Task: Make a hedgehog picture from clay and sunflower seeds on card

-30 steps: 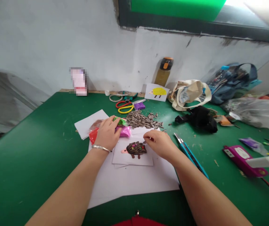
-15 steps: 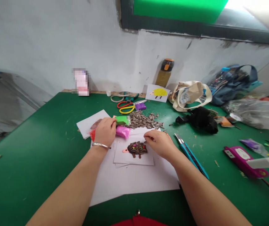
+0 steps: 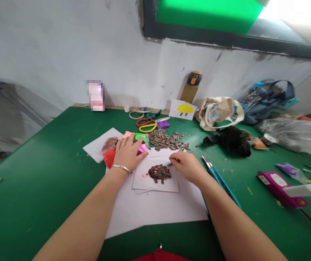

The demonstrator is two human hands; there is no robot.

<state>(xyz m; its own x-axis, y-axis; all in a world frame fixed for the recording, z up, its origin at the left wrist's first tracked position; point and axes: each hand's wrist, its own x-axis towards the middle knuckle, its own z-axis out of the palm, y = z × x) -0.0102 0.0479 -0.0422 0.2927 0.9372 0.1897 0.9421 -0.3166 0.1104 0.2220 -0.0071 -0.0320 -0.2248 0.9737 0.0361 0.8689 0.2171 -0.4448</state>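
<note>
My left hand (image 3: 128,154) rests with spread fingers over the clay packets, beside a red packet (image 3: 109,158), a brown packet (image 3: 110,144) and a green packet (image 3: 141,137); a pink packet (image 3: 142,148) is partly under its fingers. My right hand (image 3: 182,163) is pinched at the upper right of a white card (image 3: 141,184); a small dark piece, perhaps a seed, shows at its fingertips. On the card lies a hedgehog figure (image 3: 159,173) with a pink face, seed-covered back and small coloured dots. Large white paper (image 3: 155,212) lies underneath.
Behind are a seed pile (image 3: 166,140), scissors (image 3: 147,127), a purple packet (image 3: 163,124), a yellow hedgehog card (image 3: 182,110) and a bottle (image 3: 191,87). Rightward are a blue cutter (image 3: 223,183), black bag (image 3: 233,140), cloth bag (image 3: 220,113) and magenta device (image 3: 279,188).
My left hand has let go of the green packet and spread its fingers, moving slightly right and down. The red and brown packets show more now. My right hand stays pinched near the card.
</note>
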